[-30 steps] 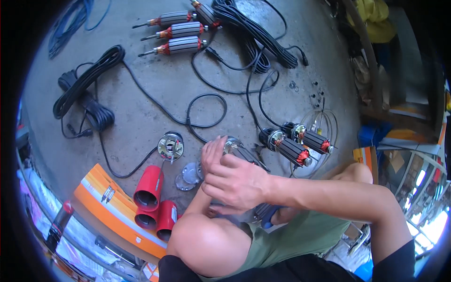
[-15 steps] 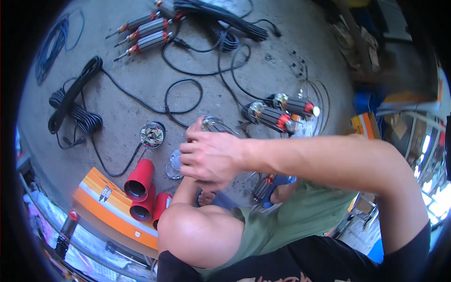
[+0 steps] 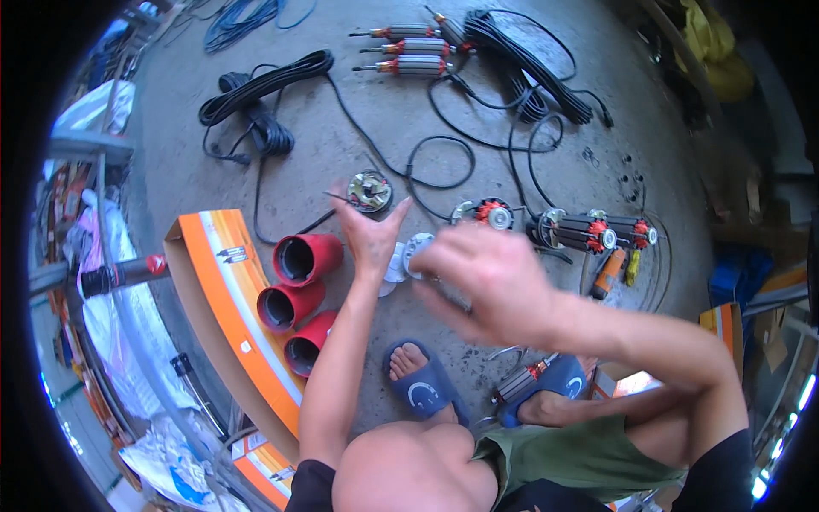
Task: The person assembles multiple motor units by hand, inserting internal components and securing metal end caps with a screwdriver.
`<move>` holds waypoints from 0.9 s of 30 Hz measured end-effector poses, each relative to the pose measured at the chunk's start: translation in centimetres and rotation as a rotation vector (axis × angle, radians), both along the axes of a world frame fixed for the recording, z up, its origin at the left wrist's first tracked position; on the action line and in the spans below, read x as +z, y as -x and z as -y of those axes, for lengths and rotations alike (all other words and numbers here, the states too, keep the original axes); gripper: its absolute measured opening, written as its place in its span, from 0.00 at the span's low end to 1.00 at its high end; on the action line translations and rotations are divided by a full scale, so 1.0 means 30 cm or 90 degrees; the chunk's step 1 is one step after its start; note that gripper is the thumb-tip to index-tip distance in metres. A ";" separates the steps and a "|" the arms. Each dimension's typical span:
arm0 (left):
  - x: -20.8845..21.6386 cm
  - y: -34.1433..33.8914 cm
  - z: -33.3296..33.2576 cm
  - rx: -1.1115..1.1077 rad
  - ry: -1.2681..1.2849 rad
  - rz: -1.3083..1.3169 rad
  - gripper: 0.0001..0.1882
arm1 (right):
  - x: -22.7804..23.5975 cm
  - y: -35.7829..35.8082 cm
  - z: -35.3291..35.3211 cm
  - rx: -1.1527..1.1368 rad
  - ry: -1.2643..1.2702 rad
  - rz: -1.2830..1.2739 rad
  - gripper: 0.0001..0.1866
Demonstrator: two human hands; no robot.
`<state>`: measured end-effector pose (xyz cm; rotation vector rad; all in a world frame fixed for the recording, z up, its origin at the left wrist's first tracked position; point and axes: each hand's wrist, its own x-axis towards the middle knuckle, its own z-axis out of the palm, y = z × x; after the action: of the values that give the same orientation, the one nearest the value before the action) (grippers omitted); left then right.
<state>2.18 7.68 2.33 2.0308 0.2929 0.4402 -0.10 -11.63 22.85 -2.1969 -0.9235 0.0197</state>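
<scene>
My left hand (image 3: 372, 239) reaches over the floor with thumb and fingers spread around a round, open-topped motor part (image 3: 369, 192) wired to a black cable. Whether the fingers touch its rim is hard to tell. My right hand (image 3: 490, 277) is blurred by motion, its fingers loosely apart with nothing visible in them. Beside its fingertips are whitish round discs (image 3: 393, 271), partly covered. Just beyond lies a motor assembly (image 3: 493, 213) with a red-wound end. Further right rest two more rotors (image 3: 585, 232) seated in similar round parts.
Three red tubes (image 3: 300, 258) stand by an orange carton (image 3: 223, 256) on the left. Coiled black cables (image 3: 273, 90) and several loose rotors (image 3: 414, 65) lie farther off. An orange tool (image 3: 607, 273) is at right. Another rotor (image 3: 522, 380) lies between my slippered feet (image 3: 424, 381).
The view has shifted. My left hand, earlier mostly hidden under my right arm, now reaches to the round motor part. My right hand has drawn away to the right, uncovering the discs.
</scene>
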 end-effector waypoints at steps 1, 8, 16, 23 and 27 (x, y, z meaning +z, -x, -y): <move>0.009 -0.011 -0.040 -0.019 0.055 -0.021 0.51 | -0.021 0.049 -0.035 -0.004 0.020 -0.054 0.11; -0.050 0.046 -0.049 -0.054 0.090 0.042 0.45 | -0.359 0.013 -0.232 -0.298 0.020 -0.126 0.16; -0.081 0.116 0.040 0.010 0.016 0.058 0.35 | -0.523 -0.042 -0.295 -0.427 0.119 -0.039 0.13; -0.100 0.119 0.045 0.015 0.020 0.099 0.34 | -0.535 -0.074 -0.292 -0.387 0.114 -0.019 0.09; -0.105 0.122 0.049 0.020 0.015 0.128 0.31 | -0.541 -0.085 -0.304 -0.376 0.120 -0.017 0.08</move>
<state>-1.48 6.20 -0.83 1.9428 0.2050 0.6527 2.44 -2.51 6.63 -2.5593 -0.2363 -0.1493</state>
